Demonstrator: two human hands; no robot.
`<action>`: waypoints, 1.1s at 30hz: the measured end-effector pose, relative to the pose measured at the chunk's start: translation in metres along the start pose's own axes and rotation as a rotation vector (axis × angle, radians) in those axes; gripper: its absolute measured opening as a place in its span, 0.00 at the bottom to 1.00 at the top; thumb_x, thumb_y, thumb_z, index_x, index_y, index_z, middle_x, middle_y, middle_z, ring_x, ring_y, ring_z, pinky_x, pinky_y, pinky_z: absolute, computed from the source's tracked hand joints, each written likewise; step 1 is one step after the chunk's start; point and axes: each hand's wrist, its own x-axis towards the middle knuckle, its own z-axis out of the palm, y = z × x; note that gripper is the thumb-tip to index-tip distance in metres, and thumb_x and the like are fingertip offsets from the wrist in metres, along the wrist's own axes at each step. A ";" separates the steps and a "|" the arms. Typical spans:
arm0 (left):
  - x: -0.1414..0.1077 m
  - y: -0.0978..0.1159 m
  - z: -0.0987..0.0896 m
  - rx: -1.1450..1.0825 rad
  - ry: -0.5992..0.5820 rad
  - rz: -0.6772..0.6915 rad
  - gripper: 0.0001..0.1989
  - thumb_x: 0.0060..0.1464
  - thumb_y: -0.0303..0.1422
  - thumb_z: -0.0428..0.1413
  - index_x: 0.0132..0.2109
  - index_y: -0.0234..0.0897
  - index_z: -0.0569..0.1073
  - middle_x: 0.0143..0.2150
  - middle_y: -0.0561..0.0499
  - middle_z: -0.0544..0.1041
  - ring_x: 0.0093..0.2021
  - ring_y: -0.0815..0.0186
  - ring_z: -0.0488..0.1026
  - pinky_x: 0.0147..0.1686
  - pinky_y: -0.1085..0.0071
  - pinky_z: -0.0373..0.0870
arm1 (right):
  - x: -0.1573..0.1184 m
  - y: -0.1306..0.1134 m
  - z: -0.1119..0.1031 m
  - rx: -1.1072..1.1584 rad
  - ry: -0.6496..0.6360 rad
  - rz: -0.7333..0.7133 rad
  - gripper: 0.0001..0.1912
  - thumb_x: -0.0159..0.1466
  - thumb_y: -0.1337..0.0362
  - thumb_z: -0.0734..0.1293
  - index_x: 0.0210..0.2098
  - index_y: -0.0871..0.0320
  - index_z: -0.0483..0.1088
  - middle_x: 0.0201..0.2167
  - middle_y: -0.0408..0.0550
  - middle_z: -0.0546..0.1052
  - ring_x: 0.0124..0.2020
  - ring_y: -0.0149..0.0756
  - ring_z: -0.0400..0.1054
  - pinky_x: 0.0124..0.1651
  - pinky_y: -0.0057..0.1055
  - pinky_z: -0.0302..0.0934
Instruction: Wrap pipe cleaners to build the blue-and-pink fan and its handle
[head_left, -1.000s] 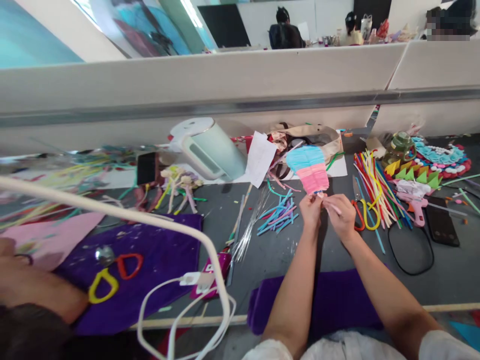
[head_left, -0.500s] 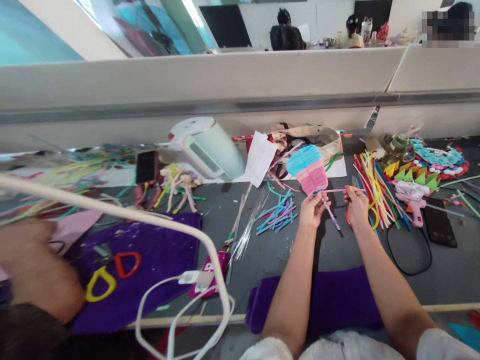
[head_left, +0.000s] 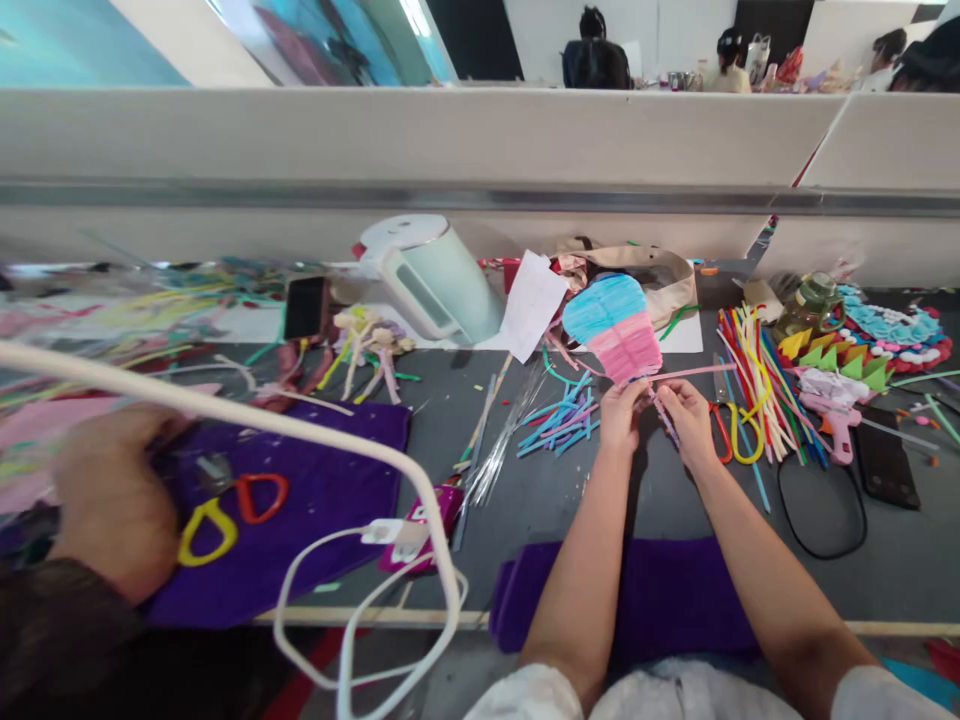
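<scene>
My left hand is closed around the narrow lower tip of a blue and pink pipe-cleaner piece, which fans out above it. Beside it, my right hand pinches at the same tip, its fingertips on a purple pipe cleaner that hangs down between the hands. From the tip a pink pipe cleaner stretches to the right with its end free. Just right of my right hand lie scissors with an orange and a yellow handle.
Bundled pipe cleaners, a pink glue gun and a phone lie to the right. Cut pieces, a kettle and a white cable are leftward. Another person's hand rests near a purple cloth.
My right hand has let go of the pink pipe cleaner and moved left to the tip beside my left hand. The scissors show more fully. The view has shifted slightly.
</scene>
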 end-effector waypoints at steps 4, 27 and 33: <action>-0.002 -0.004 0.003 0.056 -0.111 0.000 0.11 0.33 0.31 0.67 0.28 0.33 0.77 0.24 0.53 0.76 0.23 0.72 0.70 0.26 0.75 0.66 | 0.003 0.000 -0.002 0.041 0.050 0.011 0.14 0.55 0.53 0.71 0.31 0.58 0.72 0.24 0.41 0.74 0.22 0.25 0.64 0.25 0.23 0.58; -0.001 -0.002 0.004 0.092 0.115 0.254 0.11 0.36 0.35 0.66 0.24 0.32 0.75 0.19 0.56 0.70 0.19 0.75 0.63 0.23 0.76 0.61 | -0.007 -0.006 -0.006 -0.937 -0.019 -0.635 0.11 0.64 0.61 0.63 0.43 0.52 0.76 0.37 0.51 0.76 0.42 0.41 0.68 0.48 0.38 0.63; -0.007 -0.001 0.010 0.062 0.138 0.269 0.11 0.36 0.34 0.66 0.23 0.32 0.74 0.18 0.56 0.69 0.19 0.75 0.62 0.22 0.77 0.59 | -0.007 -0.003 -0.007 -1.077 -0.071 -0.698 0.14 0.66 0.62 0.61 0.47 0.56 0.75 0.40 0.55 0.76 0.44 0.42 0.67 0.49 0.39 0.62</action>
